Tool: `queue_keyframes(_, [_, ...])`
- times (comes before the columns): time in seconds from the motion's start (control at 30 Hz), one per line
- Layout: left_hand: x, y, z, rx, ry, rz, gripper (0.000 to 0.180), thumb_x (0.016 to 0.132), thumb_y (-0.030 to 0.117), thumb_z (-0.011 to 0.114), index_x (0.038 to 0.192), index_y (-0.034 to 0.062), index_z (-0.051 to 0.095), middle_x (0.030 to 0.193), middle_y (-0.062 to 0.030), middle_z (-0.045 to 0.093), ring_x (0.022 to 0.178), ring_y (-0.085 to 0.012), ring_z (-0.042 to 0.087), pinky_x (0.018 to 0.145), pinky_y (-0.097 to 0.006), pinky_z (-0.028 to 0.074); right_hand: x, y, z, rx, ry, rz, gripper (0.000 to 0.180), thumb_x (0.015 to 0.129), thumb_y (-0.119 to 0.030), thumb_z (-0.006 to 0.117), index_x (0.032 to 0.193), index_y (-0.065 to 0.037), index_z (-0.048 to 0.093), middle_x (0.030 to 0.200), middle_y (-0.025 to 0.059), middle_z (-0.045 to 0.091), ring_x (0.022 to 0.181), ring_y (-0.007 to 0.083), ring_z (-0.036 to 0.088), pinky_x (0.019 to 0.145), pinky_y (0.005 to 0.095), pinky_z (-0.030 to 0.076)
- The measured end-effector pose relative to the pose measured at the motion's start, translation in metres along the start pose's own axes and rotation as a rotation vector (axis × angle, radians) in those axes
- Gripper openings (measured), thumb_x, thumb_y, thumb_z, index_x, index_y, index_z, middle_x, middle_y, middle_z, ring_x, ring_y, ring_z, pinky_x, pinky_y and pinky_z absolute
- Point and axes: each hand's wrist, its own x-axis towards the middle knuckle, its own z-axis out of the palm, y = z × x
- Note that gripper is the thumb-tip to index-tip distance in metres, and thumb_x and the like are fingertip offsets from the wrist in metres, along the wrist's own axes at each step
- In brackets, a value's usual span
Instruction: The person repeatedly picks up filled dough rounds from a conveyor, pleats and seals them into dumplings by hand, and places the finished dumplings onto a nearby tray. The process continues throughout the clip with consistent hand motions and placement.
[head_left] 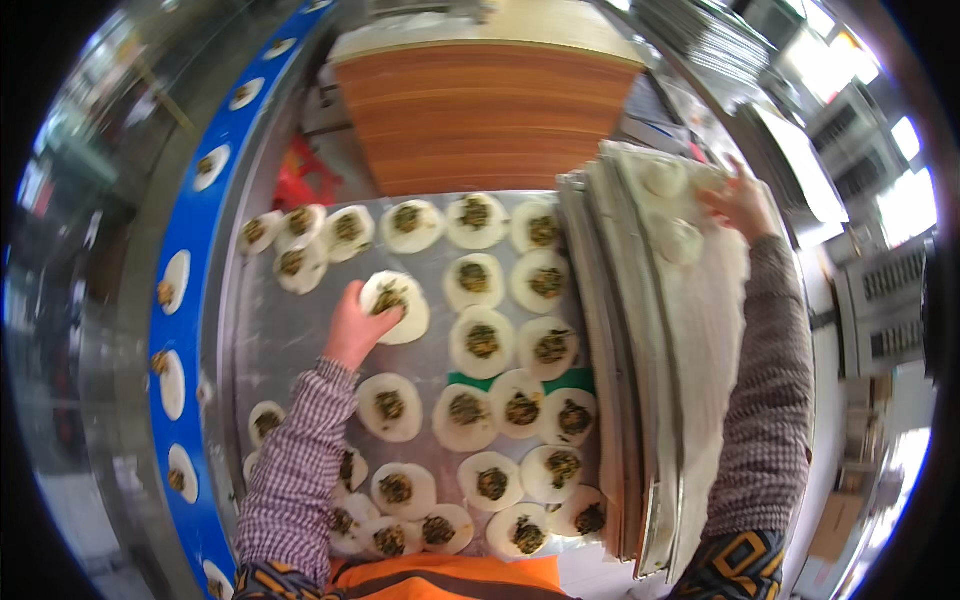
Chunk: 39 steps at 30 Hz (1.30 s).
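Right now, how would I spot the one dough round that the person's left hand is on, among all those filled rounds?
Start at the metal tray just right of the blue conveyor belt. Follow the checked sleeve up to the left hand, in the tray's upper left part. Its fingers rest on a dough round with green filling, the only one a hand touches, lying apart from the neat rows to its right.

The worktop [270, 340] is brushed metal with a dull sheen, dusted pale with flour, and the dough rounds [482, 343] on it look soft, matt and floury, each topped with a rough, moist green filling. The stacked trays [640, 380] are thin grey metal under a coarse, floury cloth [700, 330]; the conveyor belt [185, 250] is glossy blue plastic
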Motion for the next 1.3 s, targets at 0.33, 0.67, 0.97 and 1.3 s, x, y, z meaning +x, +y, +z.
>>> queue_keyframes(0.33, [-0.089,0.055,-0.064,-1.126,-0.496,-0.339,0.040,0.089,0.012,0.065,0.126,0.0034,0.052,0.121,-0.0104,0.062,0.110,-0.0238,0.062,0.095,-0.042,0.052,-0.206,-0.206,0.117,0.416,-0.529,-0.466,0.029,0.090,-0.018,0.067,0.113,0.000,0.066,0.088,0.0064,0.070,0.071,0.0105,0.063,0.065,0.0249,0.053])
queue_keyframes(0.67, [-0.191,0.057,-0.126,-0.790,-0.338,-0.154,0.033,0.090,0.006,0.064,0.122,0.0017,0.055,0.113,-0.0071,0.064,0.100,-0.0156,0.063,0.086,-0.031,0.054,-0.356,-0.283,0.201,0.398,-0.488,-0.457,0.019,0.089,-0.015,0.070,0.097,0.002,0.067,0.077,-0.0014,0.064,0.065,0.0074,0.058,0.059,0.0228,0.049])
queue_keyframes(0.97, [-0.219,0.045,-0.154,-0.435,-0.429,-0.048,0.043,0.087,0.014,0.071,0.125,0.0010,0.056,0.110,-0.0059,0.065,0.099,-0.0135,0.063,0.088,-0.029,0.052,-0.394,-0.292,0.214,0.594,-0.718,-0.218,0.016,0.087,-0.006,0.070,0.099,0.004,0.065,0.077,0.0002,0.065,0.067,0.0059,0.059,0.061,0.0212,0.050])
queue_keyframes(1.3, [-0.207,0.045,-0.157,-0.254,-0.679,-0.026,0.045,0.088,0.017,0.070,0.127,0.0024,0.056,0.111,-0.0069,0.065,0.102,-0.0130,0.061,0.087,-0.027,0.050,-0.409,-0.274,0.211,0.557,-0.671,-0.342,0.011,0.089,-0.002,0.066,0.095,0.005,0.060,0.077,0.0036,0.064,0.066,0.0079,0.061,0.058,0.0209,0.050])
